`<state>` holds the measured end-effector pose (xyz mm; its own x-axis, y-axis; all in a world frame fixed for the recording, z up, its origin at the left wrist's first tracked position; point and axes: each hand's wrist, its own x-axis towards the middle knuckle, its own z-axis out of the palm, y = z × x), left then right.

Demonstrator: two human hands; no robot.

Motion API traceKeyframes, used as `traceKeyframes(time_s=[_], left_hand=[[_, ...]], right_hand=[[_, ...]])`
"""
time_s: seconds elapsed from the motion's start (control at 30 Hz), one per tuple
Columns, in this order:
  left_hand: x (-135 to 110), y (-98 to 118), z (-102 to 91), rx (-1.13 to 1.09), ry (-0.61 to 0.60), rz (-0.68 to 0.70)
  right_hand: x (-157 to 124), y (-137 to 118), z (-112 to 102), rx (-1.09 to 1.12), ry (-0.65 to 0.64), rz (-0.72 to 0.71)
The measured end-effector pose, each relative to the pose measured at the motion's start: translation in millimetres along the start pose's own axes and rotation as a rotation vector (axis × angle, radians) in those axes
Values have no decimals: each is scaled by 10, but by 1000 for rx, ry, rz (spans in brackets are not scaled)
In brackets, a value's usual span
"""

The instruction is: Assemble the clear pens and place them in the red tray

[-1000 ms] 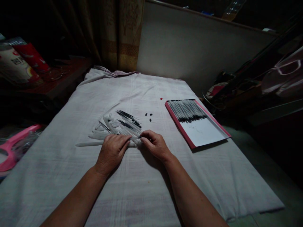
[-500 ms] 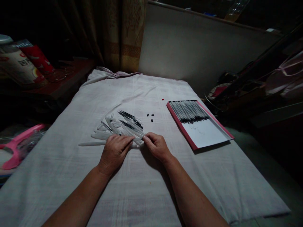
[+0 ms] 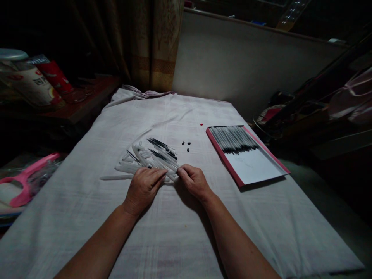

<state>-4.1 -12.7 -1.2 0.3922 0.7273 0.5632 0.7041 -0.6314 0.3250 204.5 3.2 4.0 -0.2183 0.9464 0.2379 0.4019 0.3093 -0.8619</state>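
1. A slim tube is held between the two hands, over the middle of the cloth-covered table; it is partly hidden and dimly lit, so it is perhaps a pen barrel.
2. The tube's left end is covered by the left hand, whose fingers are pressed together, with the thumb mostly out of sight.
3. The tube's right end is pinched between the thumb and forefinger of the right hand.
4. Just beyond the left hand, a loose pile is formed by clear barrels and black refills; one barrel is pointed toward the table's left edge.
5. Three small black plugs are scattered between the pile and a shallow pink-edged box.
6. The box is set near the table's right edge; its far half is filled by a row of pens, their black ends turned toward its near edge.
7. A red plug is seen near the box's far left corner.
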Motion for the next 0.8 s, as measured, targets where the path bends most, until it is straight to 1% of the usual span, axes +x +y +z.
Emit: traceKeyframes(time_s=[0.2,0.27,0.3,0.37,0.43,0.47,0.53,0.67,0.73,0.8], left_hand=[[5,21,30,6,7,14],[5,-8,28,15,14,11],[8,-37,16,28,13,-4],[29,-121,-33,76,11,-62],[78,-223,-111,152,21,-154],[115,-271,-155,195,6,-212],[212,-346,-238,295,-76,-310],[453,-405,-326,440,-327,-446],[569,-411,-326,471,-428,-480],[665,-414,-310,486,-480,-491]], right_hand=[[-13,-32,53,66,-47,-45],[-8,-43,49,75,-26,-57],[0,-44,33,96,-4,-42],[27,-27,-29,173,57,36],[67,15,-123,289,134,146],[88,44,-175,355,181,203],[129,110,-274,483,288,304],[181,210,-390,681,469,437],[191,226,-403,744,503,462],[194,223,-401,766,502,462]])
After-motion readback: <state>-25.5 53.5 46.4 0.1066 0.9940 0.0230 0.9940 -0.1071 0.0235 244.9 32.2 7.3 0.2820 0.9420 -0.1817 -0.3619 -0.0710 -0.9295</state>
